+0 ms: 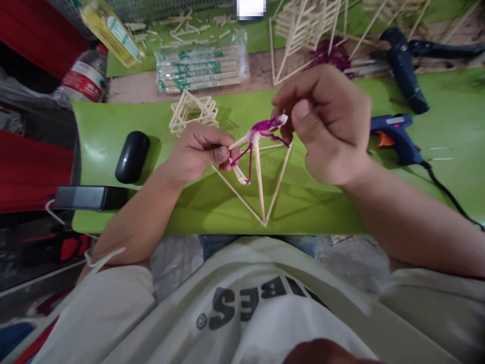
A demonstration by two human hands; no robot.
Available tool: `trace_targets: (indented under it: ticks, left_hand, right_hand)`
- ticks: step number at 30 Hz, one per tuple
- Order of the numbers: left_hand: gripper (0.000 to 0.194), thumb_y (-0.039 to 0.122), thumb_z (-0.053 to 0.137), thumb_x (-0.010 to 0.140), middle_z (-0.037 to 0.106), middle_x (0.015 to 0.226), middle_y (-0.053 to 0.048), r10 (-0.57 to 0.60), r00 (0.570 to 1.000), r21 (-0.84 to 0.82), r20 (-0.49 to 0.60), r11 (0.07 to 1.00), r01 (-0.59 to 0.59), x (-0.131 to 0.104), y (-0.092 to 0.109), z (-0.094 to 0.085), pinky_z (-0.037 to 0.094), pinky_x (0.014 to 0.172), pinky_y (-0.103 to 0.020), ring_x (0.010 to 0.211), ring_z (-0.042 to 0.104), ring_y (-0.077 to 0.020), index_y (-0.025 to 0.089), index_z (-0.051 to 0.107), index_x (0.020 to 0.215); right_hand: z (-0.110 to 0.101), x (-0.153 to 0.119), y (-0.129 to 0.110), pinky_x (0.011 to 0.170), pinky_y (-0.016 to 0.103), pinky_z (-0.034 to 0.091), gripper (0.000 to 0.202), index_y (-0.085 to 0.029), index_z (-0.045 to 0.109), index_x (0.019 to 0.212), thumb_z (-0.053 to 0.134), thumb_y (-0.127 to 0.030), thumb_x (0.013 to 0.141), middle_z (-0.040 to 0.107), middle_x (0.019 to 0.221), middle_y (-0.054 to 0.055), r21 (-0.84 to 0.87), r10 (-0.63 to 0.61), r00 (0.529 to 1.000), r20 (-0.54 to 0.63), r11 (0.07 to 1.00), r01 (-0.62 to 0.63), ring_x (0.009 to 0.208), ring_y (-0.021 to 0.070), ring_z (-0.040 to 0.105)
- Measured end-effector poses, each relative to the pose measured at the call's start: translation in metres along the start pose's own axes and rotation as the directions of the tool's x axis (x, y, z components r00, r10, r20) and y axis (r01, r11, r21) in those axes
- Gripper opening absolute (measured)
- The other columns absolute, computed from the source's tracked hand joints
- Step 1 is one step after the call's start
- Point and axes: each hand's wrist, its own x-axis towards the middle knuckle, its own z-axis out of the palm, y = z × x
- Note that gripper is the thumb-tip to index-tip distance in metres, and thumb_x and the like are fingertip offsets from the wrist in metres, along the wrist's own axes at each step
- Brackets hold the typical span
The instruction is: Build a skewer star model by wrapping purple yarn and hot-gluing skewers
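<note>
My left hand [200, 151] pinches a light wooden stick of a small stick frame [259, 177] between thumb and fingers. Purple yarn [261, 127] is wound round the frame's upper joint, where whitish glue shows. Strands of it hang towards a shorter stick end on the left and the frame's right corner. The frame's lower corner points towards me over the green table. My right hand [329, 126] is closed with curled fingers just right of the yarn-wrapped tip. Whatever its fingertips hold, if anything, is hidden.
A blue glue gun [397, 134] with a cord lies right. Beyond it are a dark tool [407, 71] and a larger stick structure [306, 30]. A small stick frame [193, 111], packaged sticks [202, 65], a black mouse [132, 156], a black box [91, 197] and bottles [111, 33] stand left.
</note>
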Motion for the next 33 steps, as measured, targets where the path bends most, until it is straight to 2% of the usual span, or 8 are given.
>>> trace_targets:
  ticks: [4,6,8,10,14,20,27,33]
  left_hand:
    - [0.031,0.057,0.096,0.103,0.088,0.084,-0.005,-0.041,0.999,-0.001,-0.012,0.999,0.041,-0.001,-0.002,-0.002,0.057,0.048,-0.024,0.055,0.074,-0.0141,0.026,0.098,0.107]
    - [0.035,0.059,0.097,0.102,0.088,0.084,-0.005,-0.070,0.997,-0.007,0.013,0.998,0.070,0.000,0.000,-0.002,0.055,0.049,-0.025,0.056,0.072,-0.0136,0.024,0.097,0.106]
    - [0.034,0.058,0.095,0.104,0.088,0.085,-0.005,-0.086,0.996,-0.004,0.039,0.996,0.086,0.001,0.003,0.000,0.055,0.050,-0.026,0.058,0.073,-0.0144,0.024,0.096,0.107]
    - [0.030,0.056,0.091,0.108,0.086,0.085,-0.005,-0.077,0.996,0.013,0.041,0.997,0.076,0.002,0.009,0.003,0.057,0.053,-0.027,0.061,0.074,-0.0153,0.027,0.096,0.107]
    - [0.022,0.051,0.093,0.106,0.083,0.083,-0.003,-0.067,0.998,0.060,0.000,0.996,0.067,0.002,0.017,0.009,0.059,0.057,-0.029,0.063,0.073,-0.0160,0.029,0.096,0.104]
    - [0.030,0.056,0.095,0.104,0.081,0.080,-0.004,-0.064,0.998,0.077,0.001,0.995,0.064,0.003,0.018,0.012,0.055,0.055,-0.030,0.061,0.070,-0.0165,0.027,0.097,0.100]
    - [0.033,0.060,0.097,0.102,0.078,0.077,-0.003,-0.070,0.998,0.105,0.010,0.992,0.068,0.006,0.019,0.012,0.052,0.055,-0.031,0.059,0.067,-0.0161,0.028,0.097,0.094]
    - [0.034,0.060,0.096,0.103,0.081,0.079,-0.003,-0.034,0.999,0.096,0.011,0.995,0.033,0.008,0.019,0.013,0.052,0.055,-0.030,0.059,0.068,-0.0154,0.027,0.097,0.096]
  right_hand:
    - [-0.015,-0.006,0.028,0.080,0.042,0.063,0.061,-0.032,0.077,0.108,0.085,-0.091,0.095,0.075,0.091,0.004,0.010,-0.154,0.988,0.025,0.988,0.154,0.088,0.0235,0.070]
    - [-0.018,-0.007,0.037,0.070,0.041,0.055,0.053,-0.031,0.081,0.102,0.086,-0.083,0.098,0.076,0.088,0.004,0.035,-0.276,0.961,-0.012,0.960,0.276,0.077,0.0204,0.063]
    - [-0.019,-0.005,0.042,0.065,0.041,0.050,0.043,-0.030,0.082,0.097,0.082,-0.072,0.104,0.077,0.088,0.004,0.055,-0.317,0.948,-0.039,0.946,0.319,0.073,0.0195,0.062]
    - [-0.018,-0.004,0.043,0.066,0.041,0.050,0.038,-0.030,0.082,0.094,0.080,-0.066,0.108,0.079,0.087,0.004,0.088,-0.314,0.948,-0.045,0.944,0.317,0.073,0.0196,0.064]
    - [-0.019,-0.004,0.047,0.064,0.040,0.047,0.041,-0.032,0.084,0.098,0.086,-0.072,0.104,0.079,0.086,0.003,0.158,-0.269,0.963,-0.024,0.950,0.269,0.071,0.0191,0.065]
    - [-0.027,-0.005,0.046,0.065,0.040,0.043,0.055,-0.028,0.079,0.097,0.073,-0.081,0.111,0.075,0.086,0.004,0.038,-0.119,0.989,0.093,0.993,0.115,0.072,0.0186,0.061]
    - [-0.027,-0.007,0.047,0.063,0.038,0.040,0.054,-0.029,0.075,0.104,0.075,-0.083,0.107,0.069,0.086,0.001,0.019,-0.181,0.975,0.132,0.984,0.180,0.070,0.0166,0.053]
    - [-0.025,-0.009,0.040,0.071,0.040,0.054,0.052,-0.029,0.072,0.104,0.063,-0.080,0.115,0.069,0.090,0.003,-0.051,-0.126,0.980,0.153,0.989,0.135,0.076,0.0205,0.058]
